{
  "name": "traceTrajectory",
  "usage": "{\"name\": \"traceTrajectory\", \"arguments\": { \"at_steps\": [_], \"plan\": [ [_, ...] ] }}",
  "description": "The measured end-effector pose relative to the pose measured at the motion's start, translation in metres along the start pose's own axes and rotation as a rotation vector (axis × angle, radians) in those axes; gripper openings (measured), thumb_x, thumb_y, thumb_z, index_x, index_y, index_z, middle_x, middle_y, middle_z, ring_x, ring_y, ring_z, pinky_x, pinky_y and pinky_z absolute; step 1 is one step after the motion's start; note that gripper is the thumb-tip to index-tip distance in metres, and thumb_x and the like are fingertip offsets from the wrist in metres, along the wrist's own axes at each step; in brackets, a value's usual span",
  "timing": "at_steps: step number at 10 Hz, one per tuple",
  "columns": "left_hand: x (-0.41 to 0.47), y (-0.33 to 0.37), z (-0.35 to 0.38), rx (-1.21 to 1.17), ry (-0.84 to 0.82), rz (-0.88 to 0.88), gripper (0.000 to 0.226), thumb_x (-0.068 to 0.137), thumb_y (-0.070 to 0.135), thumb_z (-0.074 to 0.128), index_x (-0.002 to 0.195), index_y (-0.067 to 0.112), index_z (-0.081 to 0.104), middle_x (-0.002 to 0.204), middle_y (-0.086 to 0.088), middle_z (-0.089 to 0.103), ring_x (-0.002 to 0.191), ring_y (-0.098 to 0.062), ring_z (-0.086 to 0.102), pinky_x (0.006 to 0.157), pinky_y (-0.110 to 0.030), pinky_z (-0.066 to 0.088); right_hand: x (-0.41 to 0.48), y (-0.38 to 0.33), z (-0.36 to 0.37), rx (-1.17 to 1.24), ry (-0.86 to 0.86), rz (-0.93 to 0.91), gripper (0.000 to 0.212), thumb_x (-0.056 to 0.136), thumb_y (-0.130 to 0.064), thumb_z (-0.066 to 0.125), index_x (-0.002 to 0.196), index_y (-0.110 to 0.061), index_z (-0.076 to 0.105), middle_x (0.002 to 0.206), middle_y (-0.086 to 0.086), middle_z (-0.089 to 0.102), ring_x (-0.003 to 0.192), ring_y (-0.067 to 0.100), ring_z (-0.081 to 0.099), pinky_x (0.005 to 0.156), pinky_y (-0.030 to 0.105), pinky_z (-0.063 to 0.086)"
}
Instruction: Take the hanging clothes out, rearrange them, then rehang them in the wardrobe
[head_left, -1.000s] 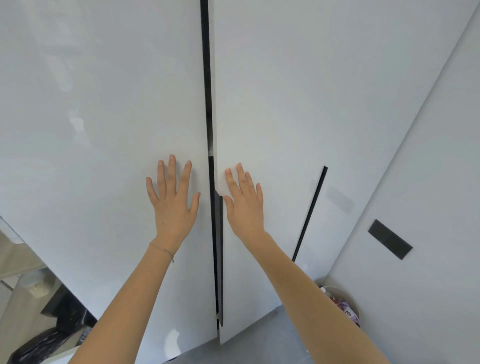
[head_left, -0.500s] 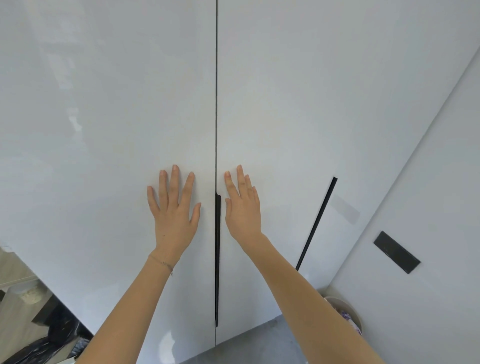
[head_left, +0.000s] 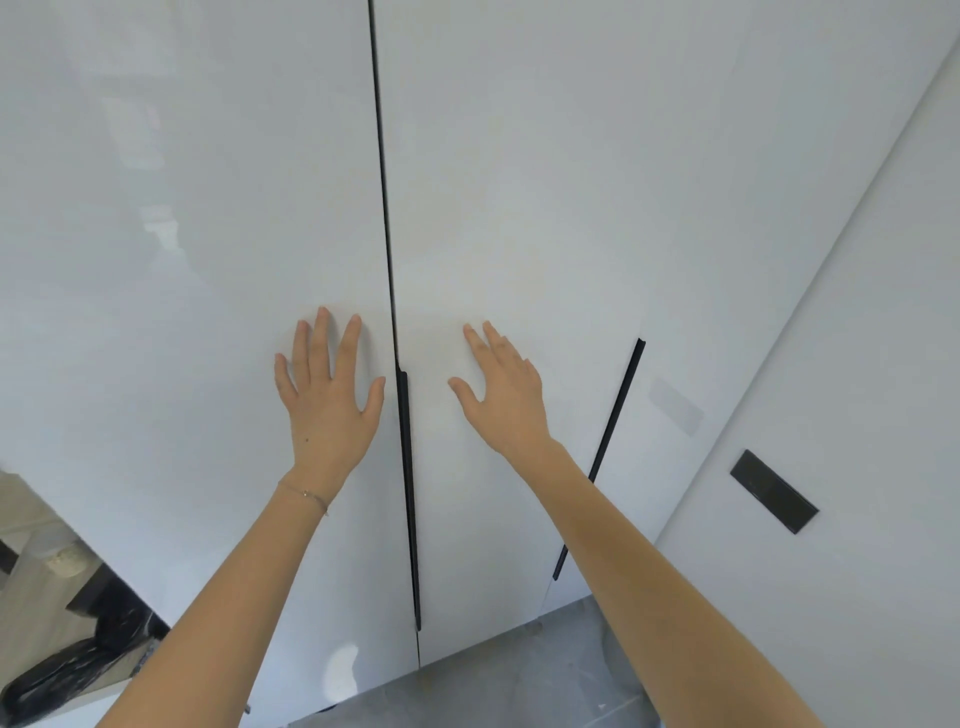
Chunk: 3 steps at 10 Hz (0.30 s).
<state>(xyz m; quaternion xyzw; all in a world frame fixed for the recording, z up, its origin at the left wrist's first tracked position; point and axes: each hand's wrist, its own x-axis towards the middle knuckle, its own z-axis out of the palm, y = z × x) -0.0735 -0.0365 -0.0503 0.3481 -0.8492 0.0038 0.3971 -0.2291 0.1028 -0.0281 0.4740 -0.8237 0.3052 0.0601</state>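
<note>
In front of both hands, the wardrobe (head_left: 467, 156) stands closed. Its left door (head_left: 182, 260) and right door (head_left: 524, 249) meet at a thin dark seam, and whatever hangs behind them is hidden.

The left hand (head_left: 327, 400) is spread wide, palm to the left door. Its fingers (head_left: 322, 332) are straight, fanned and pointing up, and they grasp nothing. The thumb tip lies just beside the seam. A thin bracelet (head_left: 306, 493) circles that wrist.

The right hand (head_left: 501, 395) is likewise flat and splayed on the right door. Its fingers (head_left: 491, 338) are straight and lean toward the seam, with the thumb held out to the side, and they hold nothing. Whether the palm bears fully on the panel cannot be confirmed.

Between the two thumbs, a black handle strip (head_left: 408, 493) begins and runs down the seam, past both wrists. Beyond the right hand's outer fingers, a second black strip (head_left: 602, 457) runs down the far edge of the right door and passes behind the right forearm. Further out on that side, a black rectangular plate (head_left: 774, 491) sits on a white panel (head_left: 857, 364). Below the wrists lies grey floor (head_left: 493, 691), and well off to the left-hand side, low down, a black bag (head_left: 67, 670).
</note>
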Motion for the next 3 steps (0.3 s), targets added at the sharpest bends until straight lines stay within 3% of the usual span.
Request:
{"name": "traceTrajectory", "arguments": {
  "at_steps": [2, 3],
  "plan": [
    [-0.01, 0.014, -0.027, -0.012, 0.002, -0.1, 0.069, 0.094, 0.048, 0.042, 0.155, 0.025, 0.02, 0.163, -0.007, 0.009, 0.151, -0.027, 0.006, 0.117, -0.054, 0.007, -0.01, 0.028, -0.037, 0.058, 0.02, 0.004, 0.063, 0.099, -0.046, 0.042, 0.153, -0.032, 0.012, 0.162, -0.003, 0.012, 0.149, 0.019, 0.007, 0.119, 0.046, 0.012],
    [-0.018, 0.014, -0.042, -0.072, 0.042, -0.122, 0.066, 0.097, 0.04, 0.052, 0.154, 0.024, 0.024, 0.163, -0.007, 0.013, 0.15, -0.027, 0.011, 0.118, -0.054, 0.012, -0.015, 0.044, -0.051, 0.132, 0.008, -0.017, 0.062, 0.099, -0.045, 0.043, 0.153, -0.031, 0.014, 0.161, -0.003, 0.017, 0.149, 0.018, 0.008, 0.12, 0.044, 0.013]
  ]
}}
